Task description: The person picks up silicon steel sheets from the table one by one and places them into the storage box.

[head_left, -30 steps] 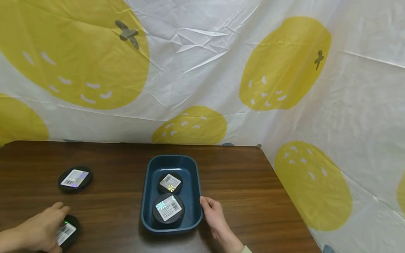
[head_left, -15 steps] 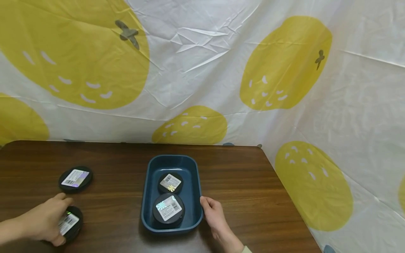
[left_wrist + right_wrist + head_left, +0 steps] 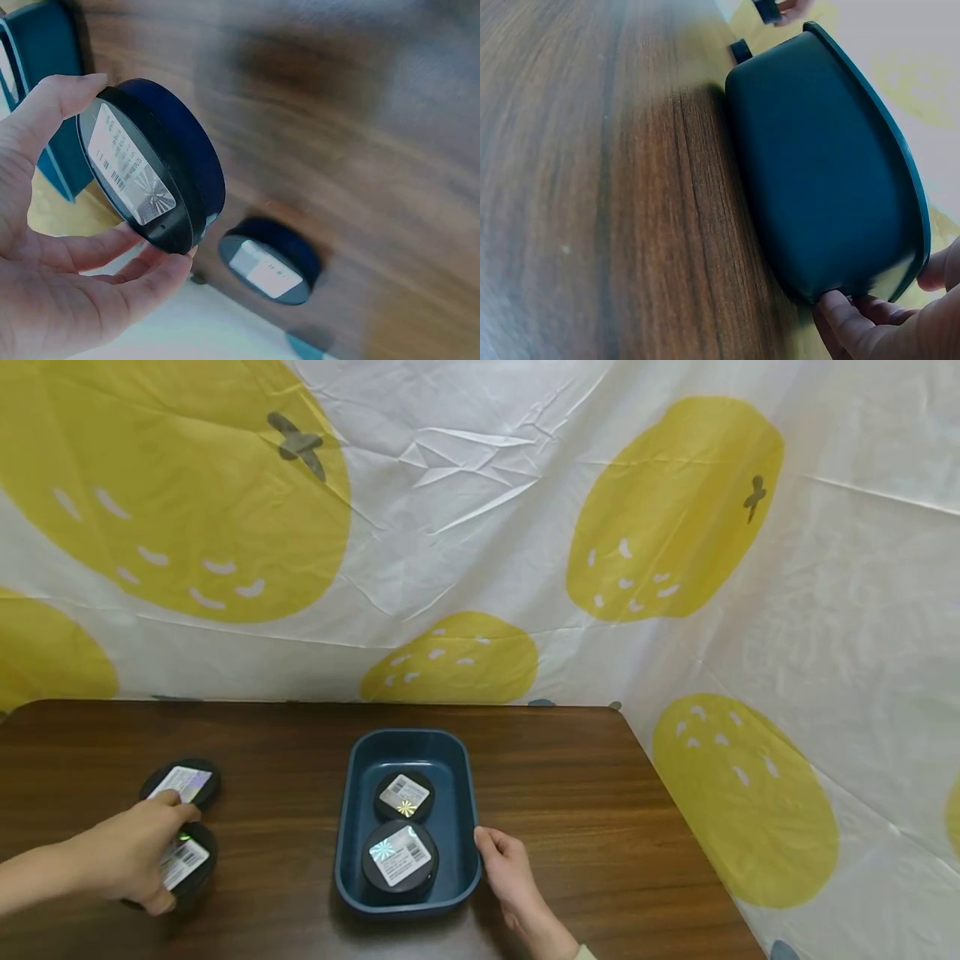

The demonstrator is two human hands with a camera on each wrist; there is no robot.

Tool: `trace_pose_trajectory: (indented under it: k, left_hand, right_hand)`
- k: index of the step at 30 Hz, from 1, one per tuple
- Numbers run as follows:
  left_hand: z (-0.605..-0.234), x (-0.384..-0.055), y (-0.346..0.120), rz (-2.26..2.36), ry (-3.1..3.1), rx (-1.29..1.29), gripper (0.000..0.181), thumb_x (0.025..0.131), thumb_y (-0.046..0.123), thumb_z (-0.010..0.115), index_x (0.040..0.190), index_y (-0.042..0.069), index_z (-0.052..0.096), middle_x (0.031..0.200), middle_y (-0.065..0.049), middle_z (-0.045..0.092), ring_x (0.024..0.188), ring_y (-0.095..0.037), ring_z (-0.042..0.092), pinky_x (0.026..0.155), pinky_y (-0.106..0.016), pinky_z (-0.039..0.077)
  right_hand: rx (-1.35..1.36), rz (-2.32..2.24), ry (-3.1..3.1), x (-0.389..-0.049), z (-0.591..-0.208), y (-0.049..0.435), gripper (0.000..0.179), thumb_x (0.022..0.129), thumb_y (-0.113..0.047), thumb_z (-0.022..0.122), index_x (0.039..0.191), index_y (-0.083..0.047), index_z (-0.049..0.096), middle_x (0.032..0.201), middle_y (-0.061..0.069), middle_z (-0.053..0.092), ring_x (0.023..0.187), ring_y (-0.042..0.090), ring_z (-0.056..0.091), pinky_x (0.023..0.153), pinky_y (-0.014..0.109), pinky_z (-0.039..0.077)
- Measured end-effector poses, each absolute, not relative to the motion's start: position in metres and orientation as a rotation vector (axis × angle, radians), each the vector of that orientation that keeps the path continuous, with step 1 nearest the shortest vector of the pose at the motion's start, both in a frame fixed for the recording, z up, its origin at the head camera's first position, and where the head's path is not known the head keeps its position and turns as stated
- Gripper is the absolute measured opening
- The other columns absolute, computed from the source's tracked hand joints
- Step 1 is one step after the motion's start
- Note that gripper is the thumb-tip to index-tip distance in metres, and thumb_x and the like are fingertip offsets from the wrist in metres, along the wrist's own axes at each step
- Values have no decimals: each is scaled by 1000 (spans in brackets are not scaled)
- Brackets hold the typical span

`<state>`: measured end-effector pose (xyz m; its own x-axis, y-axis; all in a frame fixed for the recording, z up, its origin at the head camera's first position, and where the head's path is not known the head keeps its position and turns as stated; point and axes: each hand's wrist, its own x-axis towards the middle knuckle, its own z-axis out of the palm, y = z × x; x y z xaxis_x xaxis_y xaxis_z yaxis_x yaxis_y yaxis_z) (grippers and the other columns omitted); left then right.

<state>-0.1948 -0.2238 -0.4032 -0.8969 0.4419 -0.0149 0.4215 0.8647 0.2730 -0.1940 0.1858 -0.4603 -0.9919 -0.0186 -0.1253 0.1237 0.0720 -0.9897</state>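
Observation:
My left hand (image 3: 131, 852) grips a round, flat black container (image 3: 193, 860) with a white barcode label. In the left wrist view the thumb is on one edge of this container (image 3: 180, 172) and the fingers are on the other, tilted over the table. Just beyond, a similar labelled black container (image 3: 210, 793) lies on the table, partly covered by the hand in the head view. My right hand (image 3: 510, 872) holds the right side of a blue rectangular tray (image 3: 453, 793), thumb at the rim and fingers (image 3: 844, 319) against the lower outer wall.
Two more round black containers, one farther (image 3: 403, 795) and one nearer (image 3: 399, 860), sit inside the tray with labels up. The dark wooden table (image 3: 585, 793) ends at a white cloth (image 3: 480, 543) printed with yellow fruit, which also hangs along the right side.
My left hand has lifted and moved away from me and slightly right with its container, now overlapping the far container in the head view. My right hand and the tray have stayed put.

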Motion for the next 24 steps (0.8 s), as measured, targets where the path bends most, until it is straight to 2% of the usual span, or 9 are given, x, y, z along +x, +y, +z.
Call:
trace_pose_trajectory:
  k: [5,14,24]
  left_hand:
    - [-391,-201,-214,377,2998,770,85,32,23,88,102,-12,57,89,-11,51,70,-16,47,54,-25,43]
    - [-365,-214,-193,395,2992,890,84,37,23,89,105,-14,56,90,-10,51,72,-16,48,55,-24,44]
    - [-332,-229,-171,367,3028,960,85,41,26,91,107,-14,56,93,-15,52,74,-18,50,59,-29,46]
  right_hand:
    - [120,-2060,2230,-194,-460,186,37,98,-17,47,108,17,59,81,1,62,74,7,55,67,22,47]
    - [123,-2063,2242,-196,-461,186,36,97,-16,47,104,17,60,72,-3,56,68,7,50,61,20,42]
    - [143,-2078,2226,-197,-462,185,35,97,-16,48,97,16,60,65,-5,51,61,6,46,56,18,38]
